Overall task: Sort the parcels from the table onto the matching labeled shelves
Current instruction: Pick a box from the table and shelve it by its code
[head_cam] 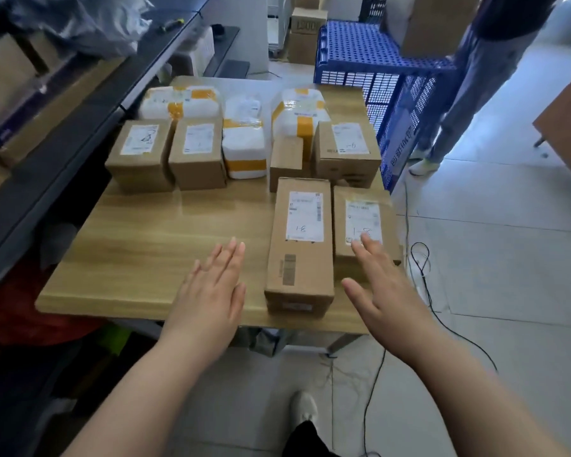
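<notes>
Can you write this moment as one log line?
phase: reaching | left hand: open over table | right hand: open over flat box | long box: between hands | held: nothing

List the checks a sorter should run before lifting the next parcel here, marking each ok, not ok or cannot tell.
1. Hands free: left hand and right hand open, holding nothing: ok.
2. Long box label reads 1-8: ok.
3. Nothing stacked on the long box: ok.
4. Matching label on the shelving legible: cannot tell.
5. Floor clear beside the table: black cable lies there: not ok.
</notes>
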Available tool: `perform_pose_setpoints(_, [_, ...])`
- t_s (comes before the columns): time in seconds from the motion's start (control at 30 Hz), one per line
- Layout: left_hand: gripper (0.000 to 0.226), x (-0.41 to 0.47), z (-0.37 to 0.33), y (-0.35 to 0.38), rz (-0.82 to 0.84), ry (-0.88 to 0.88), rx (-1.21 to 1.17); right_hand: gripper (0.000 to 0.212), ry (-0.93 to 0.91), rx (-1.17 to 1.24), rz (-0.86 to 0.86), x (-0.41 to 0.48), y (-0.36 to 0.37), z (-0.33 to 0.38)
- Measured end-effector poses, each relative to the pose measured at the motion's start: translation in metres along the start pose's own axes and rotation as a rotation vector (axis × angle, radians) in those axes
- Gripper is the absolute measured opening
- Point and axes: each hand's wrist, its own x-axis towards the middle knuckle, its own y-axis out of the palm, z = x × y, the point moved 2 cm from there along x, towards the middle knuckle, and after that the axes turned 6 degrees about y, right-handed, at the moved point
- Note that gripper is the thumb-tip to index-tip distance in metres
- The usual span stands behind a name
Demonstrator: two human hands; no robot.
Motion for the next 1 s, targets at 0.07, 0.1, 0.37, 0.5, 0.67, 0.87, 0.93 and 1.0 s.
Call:
perform_pose_setpoints(0.07, [0.054, 0.030, -0.017, 0.009, 0.027, 0.012, -0.001, 0.063, 0.015, 0.006, 0.017, 0.028, -0.008, -0.015])
perform_pose_setpoints(0.1, [0.054, 0.043, -0.028, 0.014, 0.052, 0.029, -0.013, 0.063, 0.027, 0.015, 0.022, 0.041, -0.010, -0.024])
perform_pose_setpoints(0.37, [0.052, 0.135, -0.105, 0.079, 0.301, 0.057, -0.389, 0.066, 0.176, 0.060, 0.060, 0.116, -0.015, -0.090])
perform_pose_setpoints(0.5, [0.054, 0.167, -0.118, 0.104, 0.394, -0.126, -0.489, 0.068, 0.236, 0.072, 0.072, 0.136, -0.015, -0.113])
perform_pose_setpoints(0.67, [0.060, 0.184, -0.121, 0.127, 0.462, -0.302, -0.500, 0.076, 0.347, 0.107, 0.141, 0.148, -0.001, -0.136])
perform_pose_setpoints(0.87, [0.060, 0.181, -0.102, 0.138, 0.522, -0.552, -0.532, 0.080, 0.524, 0.421, 0.207, 0.151, 0.017, -0.154])
perform_pose_setpoints(0.93, [0.048, 0.176, -0.099, 0.137, 0.519, -0.533, -0.585, 0.077, 0.544, 0.482, 0.244, 0.148, 0.020, -0.154])
perform_pose_setpoints(1.0, [0.039, 0.174, -0.099, 0.134, 0.479, -0.494, -0.607, 0.076, 0.548, 0.517, 0.230, 0.144, 0.021, -0.153])
